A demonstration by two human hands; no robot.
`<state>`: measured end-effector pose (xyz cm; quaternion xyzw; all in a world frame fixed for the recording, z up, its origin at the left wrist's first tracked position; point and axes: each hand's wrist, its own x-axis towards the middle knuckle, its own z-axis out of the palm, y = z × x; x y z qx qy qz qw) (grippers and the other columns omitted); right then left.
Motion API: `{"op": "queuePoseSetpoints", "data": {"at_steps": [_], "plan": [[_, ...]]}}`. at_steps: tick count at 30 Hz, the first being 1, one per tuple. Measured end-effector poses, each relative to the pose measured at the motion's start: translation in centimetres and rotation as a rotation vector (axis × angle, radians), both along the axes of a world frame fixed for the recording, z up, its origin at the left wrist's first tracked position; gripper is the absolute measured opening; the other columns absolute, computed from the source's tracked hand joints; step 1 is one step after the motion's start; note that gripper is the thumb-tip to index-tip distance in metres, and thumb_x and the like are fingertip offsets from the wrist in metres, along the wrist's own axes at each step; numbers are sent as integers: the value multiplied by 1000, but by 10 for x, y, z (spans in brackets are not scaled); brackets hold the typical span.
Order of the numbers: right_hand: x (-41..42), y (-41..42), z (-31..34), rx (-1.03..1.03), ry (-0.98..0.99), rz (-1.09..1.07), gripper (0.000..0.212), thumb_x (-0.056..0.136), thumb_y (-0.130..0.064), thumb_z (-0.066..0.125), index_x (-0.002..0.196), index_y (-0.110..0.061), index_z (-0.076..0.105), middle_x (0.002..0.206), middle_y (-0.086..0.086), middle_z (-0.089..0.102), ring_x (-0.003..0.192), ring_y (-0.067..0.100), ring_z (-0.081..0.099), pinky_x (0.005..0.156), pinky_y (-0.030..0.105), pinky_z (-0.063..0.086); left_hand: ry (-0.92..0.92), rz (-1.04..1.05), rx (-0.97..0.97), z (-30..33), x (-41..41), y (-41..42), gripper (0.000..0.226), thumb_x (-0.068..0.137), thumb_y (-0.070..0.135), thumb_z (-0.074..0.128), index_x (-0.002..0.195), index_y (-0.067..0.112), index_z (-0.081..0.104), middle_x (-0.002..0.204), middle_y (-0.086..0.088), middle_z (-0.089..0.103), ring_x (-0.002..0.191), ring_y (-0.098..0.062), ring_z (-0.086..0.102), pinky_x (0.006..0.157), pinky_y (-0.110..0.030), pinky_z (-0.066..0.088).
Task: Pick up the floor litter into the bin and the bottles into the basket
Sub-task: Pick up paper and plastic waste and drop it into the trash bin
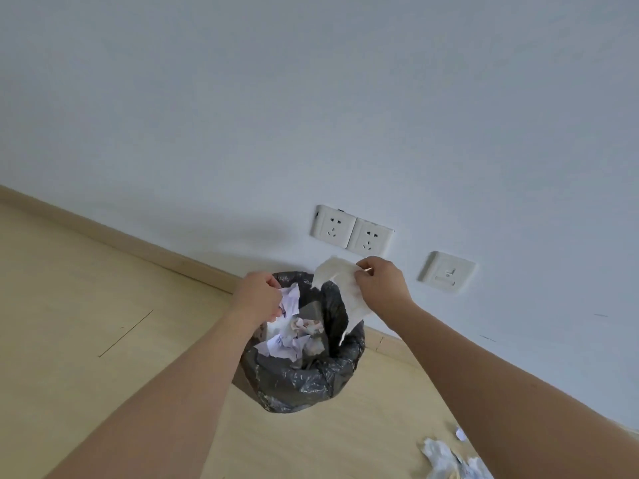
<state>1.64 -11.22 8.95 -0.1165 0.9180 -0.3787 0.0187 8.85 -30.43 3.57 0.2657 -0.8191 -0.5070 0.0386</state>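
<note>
Litter over bin (304, 385): my left hand (259, 295) pinches a crumpled paper ball (289, 299), my right hand (380, 281) a limp tissue sheet (345, 292), both above the mouth. Best let go centred; tissue drifts. Crinkly black liner, paper wads inside. More scraps (449, 458) at the floor's near-right edge.

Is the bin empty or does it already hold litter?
It holds litter: crumpled paper lies inside the bin, well below its rim, so it is only partly full.

One bin (304, 382), two hands, three wall plates, two held papers, one floor litter pile (449, 459).
</note>
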Motion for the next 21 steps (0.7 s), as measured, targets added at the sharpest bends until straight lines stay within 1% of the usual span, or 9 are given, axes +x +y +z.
{"op": "queuePoseSetpoints", "data": {"at_steps": [3, 6, 7, 9, 11, 13, 14, 16, 21], "plan": [[-6, -41, -20, 68, -38, 52, 25, 93, -15, 47, 112, -15, 63, 88, 0, 62, 65, 17, 56, 58, 26, 47, -95, -61, -224, -12, 0, -13, 31, 83, -7, 53, 61, 14, 45, 62, -4, 49, 54, -18, 48, 50, -25, 42], [-9, -60, -51, 214, -103, 90, 30, 90, -14, 50, 117, -11, 62, 112, 7, 65, 93, 25, 63, 76, 33, 52, -85, -101, -330, -20, -2, -23, 30, 77, -8, 43, 57, 14, 34, 56, -5, 28, 50, -19, 25, 44, -24, 23], [-9, -60, -59, 229, -123, 92, 28, 89, -15, 50, 115, -13, 62, 112, 5, 64, 93, 23, 60, 75, 30, 49, -71, -93, -341, -21, -2, -26, 26, 75, -7, 42, 59, 13, 35, 58, -6, 28, 53, -20, 23, 46, -26, 21], [-6, -54, -71, 254, -120, 92, 8, 88, -17, 49, 87, -23, 54, 89, -2, 56, 75, 15, 51, 62, 24, 40, -37, -86, -348, -23, 1, -30, 22, 75, -5, 43, 63, 13, 39, 61, -6, 32, 57, -21, 26, 51, -27, 24], [-3, -38, -74, 275, -85, 97, 13, 86, -15, 47, 75, -20, 44, 75, -3, 45, 66, 15, 44, 51, 23, 31, -11, -81, -363, -28, 3, -27, 20, 80, -2, 43, 68, 14, 44, 65, -3, 40, 57, -21, 35, 52, -26, 28], [1, -9, -71, 302, -50, 101, 8, 88, -14, 48, 87, -12, 56, 88, 5, 56, 81, 23, 55, 60, 27, 43, -2, -108, -418, -29, 1, -15, 16, 86, 3, 43, 86, 12, 55, 80, -2, 56, 68, -21, 51, 56, -29, 38], [1, 10, -69, 319, -38, 95, 18, 90, -17, 49, 101, -9, 62, 103, 7, 60, 93, 25, 58, 73, 31, 48, 10, -131, -451, -27, -2, -4, 19, 87, 4, 42, 94, 12, 57, 87, -3, 60, 74, -22, 55, 60, -32, 42], [4, 55, -67, 333, -55, 44, 34, 93, -23, 51, 125, -15, 59, 127, 2, 57, 112, 21, 55, 90, 31, 45, 48, -209, -493, -23, -8, 27, 22, 89, 6, 41, 101, 13, 58, 93, -5, 62, 80, -25, 59, 67, -38, 48], [20, 192, -80, 376, -167, -63, 37, 91, -21, 53, 128, -18, 58, 130, 2, 57, 116, 20, 54, 92, 27, 42, 108, -483, -481, -27, -23, 153, 23, 92, 13, 41, 104, 17, 61, 96, 0, 63, 87, -21, 61, 78, -39, 53]]}}
